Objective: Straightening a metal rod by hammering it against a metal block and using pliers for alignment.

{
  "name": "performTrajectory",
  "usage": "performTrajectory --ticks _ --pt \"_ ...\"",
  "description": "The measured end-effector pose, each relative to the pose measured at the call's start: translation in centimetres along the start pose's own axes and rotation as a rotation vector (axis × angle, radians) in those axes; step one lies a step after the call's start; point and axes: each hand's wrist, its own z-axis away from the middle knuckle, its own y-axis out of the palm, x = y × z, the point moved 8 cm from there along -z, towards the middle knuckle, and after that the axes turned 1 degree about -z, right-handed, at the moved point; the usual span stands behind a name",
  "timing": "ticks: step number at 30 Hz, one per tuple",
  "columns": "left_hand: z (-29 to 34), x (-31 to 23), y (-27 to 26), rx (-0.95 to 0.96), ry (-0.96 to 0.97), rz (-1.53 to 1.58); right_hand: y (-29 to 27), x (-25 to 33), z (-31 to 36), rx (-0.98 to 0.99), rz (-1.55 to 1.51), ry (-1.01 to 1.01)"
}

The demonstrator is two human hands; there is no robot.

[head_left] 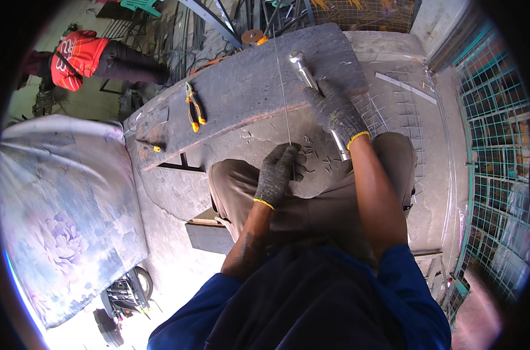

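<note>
One thin, straight metal rod [284,93] sat in my left grip [282,169], closed around it; one shiny, round-headed metal tool [303,71] filled my right grip [336,112], which was wrapped about its smooth shaft. The rod ran from there out over the bench [241,81] (whether they touched, I couldn't tell), a long, dark, scuffed slab. One pair of pliers [191,100] lay on it. My two gloves [272,179] were grey knit, yellow-cuffed.

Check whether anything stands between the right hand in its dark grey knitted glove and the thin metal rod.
Nothing visible stands between the right hand and the rod; the dark grey, slab-shaped bench shows behind the gap. That hand's shiny silver hammer lies to the rod's right, not crossing it.
</note>
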Motion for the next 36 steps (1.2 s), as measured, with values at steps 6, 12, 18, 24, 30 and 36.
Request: performTrajectory --ticks 6,12,18,24,30,36 --pt "0.6 1.9 1.3 0.034 -0.049 -0.039 1.8 -3.0 -0.5 0.101 -0.263 0.12" --pt "0.4 3.1 0.6 0.056 -0.117 -0.033 2.4 -2.0 1.1 0.165 -0.518 0.343" --pt "1.0 4.2 0.6 0.054 -0.127 0.002 0.9 -0.1 0.5 -0.086 -0.047 0.095" --pt "1.6 4.7 0.7 0.093 -0.083 -0.058 -0.2 4.9 1.0 -0.125 -0.208 -0.071" --pt "1.8 5.1 1.0 0.126 -0.073 -0.044 0.6 5.5 0.9 -0.222 -0.197 -0.253" --pt "2.0 5.6 1.0 0.139 -0.145 -0.052 4.2 2.5 0.1 -0.009 -0.075 -0.07"
